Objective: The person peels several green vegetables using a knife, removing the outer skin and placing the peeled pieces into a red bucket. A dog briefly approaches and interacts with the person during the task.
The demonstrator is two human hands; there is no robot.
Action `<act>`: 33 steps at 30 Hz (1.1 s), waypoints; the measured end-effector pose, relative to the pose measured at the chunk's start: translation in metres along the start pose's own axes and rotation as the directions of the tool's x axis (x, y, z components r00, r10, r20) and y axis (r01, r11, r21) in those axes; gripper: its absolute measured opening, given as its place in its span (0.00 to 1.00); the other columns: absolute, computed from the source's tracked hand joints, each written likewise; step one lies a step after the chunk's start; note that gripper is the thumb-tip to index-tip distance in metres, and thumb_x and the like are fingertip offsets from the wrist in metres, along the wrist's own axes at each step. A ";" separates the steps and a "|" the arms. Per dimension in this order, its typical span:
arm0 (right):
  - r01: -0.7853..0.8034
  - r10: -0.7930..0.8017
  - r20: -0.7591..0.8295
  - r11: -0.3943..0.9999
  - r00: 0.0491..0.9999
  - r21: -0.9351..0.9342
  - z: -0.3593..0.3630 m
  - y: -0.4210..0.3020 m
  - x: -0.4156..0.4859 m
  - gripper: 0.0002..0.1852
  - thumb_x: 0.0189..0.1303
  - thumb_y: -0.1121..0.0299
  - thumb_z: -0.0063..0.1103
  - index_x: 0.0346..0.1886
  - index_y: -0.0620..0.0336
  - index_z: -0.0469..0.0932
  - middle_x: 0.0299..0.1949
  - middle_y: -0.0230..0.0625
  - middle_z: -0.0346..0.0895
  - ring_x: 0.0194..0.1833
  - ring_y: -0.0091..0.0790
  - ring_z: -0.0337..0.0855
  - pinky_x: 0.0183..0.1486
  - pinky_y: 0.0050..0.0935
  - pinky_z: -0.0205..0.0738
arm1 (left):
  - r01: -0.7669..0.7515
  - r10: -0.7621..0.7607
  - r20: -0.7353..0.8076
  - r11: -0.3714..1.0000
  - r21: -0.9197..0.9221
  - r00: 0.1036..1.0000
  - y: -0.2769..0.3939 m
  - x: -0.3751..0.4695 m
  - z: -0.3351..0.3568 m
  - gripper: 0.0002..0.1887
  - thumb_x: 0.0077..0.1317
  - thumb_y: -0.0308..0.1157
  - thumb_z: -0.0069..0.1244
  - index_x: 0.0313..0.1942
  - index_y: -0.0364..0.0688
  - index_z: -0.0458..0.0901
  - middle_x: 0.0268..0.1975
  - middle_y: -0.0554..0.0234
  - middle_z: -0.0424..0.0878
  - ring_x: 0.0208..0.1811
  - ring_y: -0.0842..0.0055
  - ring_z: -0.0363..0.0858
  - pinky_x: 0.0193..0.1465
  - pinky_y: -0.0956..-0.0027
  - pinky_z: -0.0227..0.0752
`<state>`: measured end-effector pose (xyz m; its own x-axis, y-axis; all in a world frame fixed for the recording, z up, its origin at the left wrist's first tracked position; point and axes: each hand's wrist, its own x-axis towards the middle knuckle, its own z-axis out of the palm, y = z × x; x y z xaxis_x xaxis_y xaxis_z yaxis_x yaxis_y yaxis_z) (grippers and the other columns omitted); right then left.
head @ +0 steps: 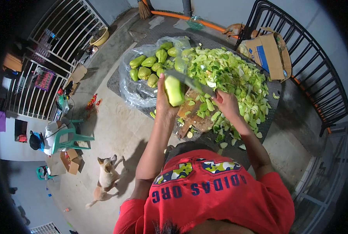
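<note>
A peeled, pale green chayote [174,91] is held upright in my left hand [165,101]. My right hand [226,103] grips a knife, its broad blade [188,82] blurred and slanting toward the top of the chayote. Beneath both hands lies a wooden cutting board [191,117] with bits of green peel on it. Unpeeled chayotes [144,72] sit on a clear plastic bag [130,93] beyond my left hand. A large heap of green peelings [232,79] spreads over the dark table [115,80] beyond and beside my right hand.
A dog [106,178] stands on the floor to the left. Past the table's right side, a torn cardboard box [264,54] leans by a black metal rack [317,64]. At left are a green plastic chair [68,136], an open carton [70,161] and white metal grilles [65,32].
</note>
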<state>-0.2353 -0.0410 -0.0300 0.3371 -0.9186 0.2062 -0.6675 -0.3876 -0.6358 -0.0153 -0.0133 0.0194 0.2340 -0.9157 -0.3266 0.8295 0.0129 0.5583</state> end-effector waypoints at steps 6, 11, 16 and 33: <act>0.348 -0.348 -0.009 0.937 0.937 0.032 -0.016 -0.049 -0.016 0.09 0.46 0.76 0.62 0.28 0.57 0.70 0.20 0.36 0.74 0.25 0.40 0.79 0.26 0.36 0.70 | 0.060 -0.047 0.058 0.966 -0.253 0.997 0.003 0.000 0.014 0.23 0.63 0.48 0.50 0.44 0.35 0.71 0.40 0.49 0.77 0.43 0.58 0.79 0.54 0.51 0.77; 0.371 -0.369 -0.060 0.929 0.928 0.020 -0.012 -0.051 -0.013 0.08 0.49 0.76 0.61 0.31 0.59 0.71 0.22 0.40 0.74 0.25 0.43 0.79 0.26 0.36 0.69 | 0.057 -0.054 0.018 0.982 -0.179 0.998 0.008 -0.013 0.025 0.22 0.64 0.48 0.47 0.43 0.37 0.73 0.37 0.52 0.79 0.37 0.61 0.81 0.47 0.60 0.79; 0.395 -0.394 -0.055 0.919 0.918 0.012 -0.015 -0.053 -0.013 0.08 0.50 0.75 0.62 0.32 0.58 0.72 0.22 0.40 0.74 0.25 0.43 0.79 0.25 0.36 0.69 | -0.038 0.038 0.010 0.995 0.088 0.999 0.011 -0.011 0.019 0.24 0.63 0.55 0.48 0.43 0.41 0.75 0.33 0.58 0.81 0.30 0.69 0.81 0.36 0.68 0.78; 0.427 -0.429 -0.049 0.903 0.902 -0.045 -0.017 -0.056 -0.008 0.12 0.45 0.76 0.64 0.34 0.57 0.73 0.22 0.40 0.74 0.26 0.43 0.80 0.27 0.37 0.71 | -0.030 0.027 0.026 0.992 0.122 0.999 0.011 -0.020 0.029 0.22 0.60 0.53 0.54 0.41 0.43 0.75 0.32 0.64 0.79 0.30 0.75 0.80 0.33 0.72 0.76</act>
<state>-0.2119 -0.0132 0.0167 0.5578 -0.6661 0.4952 -0.4887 -0.7458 -0.4527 -0.0254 -0.0067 0.0538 0.2424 -0.9254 -0.2913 0.7541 -0.0091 0.6567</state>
